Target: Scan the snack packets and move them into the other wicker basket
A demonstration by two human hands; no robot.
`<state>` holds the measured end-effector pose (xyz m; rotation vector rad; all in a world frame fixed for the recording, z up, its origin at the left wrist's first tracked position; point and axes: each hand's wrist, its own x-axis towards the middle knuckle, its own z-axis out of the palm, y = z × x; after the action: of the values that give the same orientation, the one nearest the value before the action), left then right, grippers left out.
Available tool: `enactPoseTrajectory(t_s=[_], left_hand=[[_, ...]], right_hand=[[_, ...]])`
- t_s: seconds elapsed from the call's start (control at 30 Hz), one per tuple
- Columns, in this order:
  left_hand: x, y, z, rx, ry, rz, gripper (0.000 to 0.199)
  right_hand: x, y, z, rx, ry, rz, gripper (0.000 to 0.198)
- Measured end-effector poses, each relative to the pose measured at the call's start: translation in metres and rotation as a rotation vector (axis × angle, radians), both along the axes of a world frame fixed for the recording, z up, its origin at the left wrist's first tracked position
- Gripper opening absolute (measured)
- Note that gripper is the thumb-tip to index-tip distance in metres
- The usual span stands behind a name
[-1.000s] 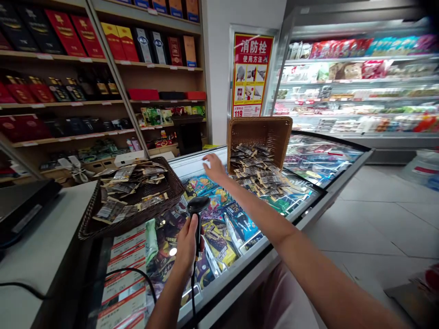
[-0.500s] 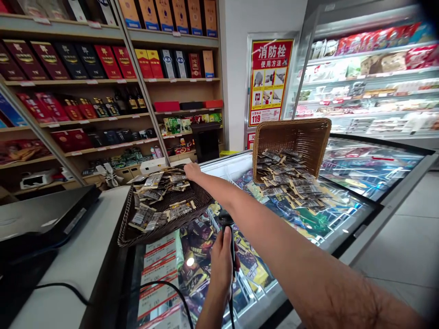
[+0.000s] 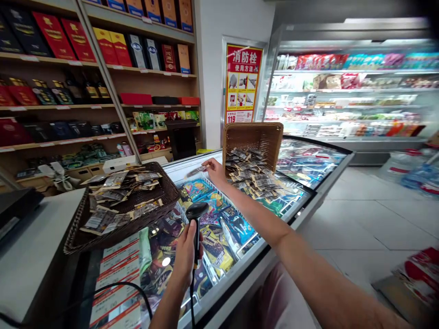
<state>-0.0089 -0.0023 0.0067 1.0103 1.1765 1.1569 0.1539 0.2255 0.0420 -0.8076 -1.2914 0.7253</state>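
In the head view, our left hand (image 3: 186, 249) has its grip wrapped around the handle of a black scanner (image 3: 197, 211), upright over the near part of the freezer (image 3: 236, 269). A cord (image 3: 192, 294) hangs below it. Our right hand (image 3: 215, 172) reaches across to the far side, its grip pinched together on one packet (image 3: 196, 172). That packet is in the air between the two baskets, just left of the tan basket (image 3: 253, 136) and well apart from the dark basket (image 3: 171, 204); it is blurred, so we cannot read its print.

To handle this well, we should pinch only the packet's edge, so that our fingers leave its face uncovered, and hold it flat and still. A steady left wrist with a loose cord seems best, the scanner's head clear of our right forearm. The tan basket lies tipped toward us, with packets (image 3: 264, 178) spilling onto the glass, so a sleeve-light, high path matters: a low arm could sweep them. The dark basket, on the left, holds another loose heap, and such thin packets probably slide easily.
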Motion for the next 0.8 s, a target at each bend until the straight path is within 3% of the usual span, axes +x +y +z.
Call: enactPoseTrajectory(t_s=[0.17, 0.3, 0.53, 0.67, 0.8], left_hand=[[0.001, -0.001, 0.008, 0.003, -0.017, -0.026, 0.06], [0.001, -0.002, 0.014, 0.001, 0.018, -0.026, 0.069], [-0.001, -0.006, 0.02, 0.007, -0.049, -0.126, 0.067], [-0.004, -0.006, 0.017, -0.029, -0.107, -0.275, 0.063], [-0.004, -0.007, 0.013, -0.042, -0.094, -0.339, 0.066]], right_hand=[[0.053, -0.041, -0.036, -0.059, 0.123, -0.11, 0.017], [0.056, -0.045, -0.053, -0.255, 0.33, -0.01, 0.021], [0.056, -0.048, -0.049, -0.4, 0.505, 0.274, 0.02], [0.059, -0.053, -0.046, -0.426, 0.478, 0.341, 0.02], [0.06, -0.053, -0.046, -0.413, 0.483, 0.355, 0.021]])
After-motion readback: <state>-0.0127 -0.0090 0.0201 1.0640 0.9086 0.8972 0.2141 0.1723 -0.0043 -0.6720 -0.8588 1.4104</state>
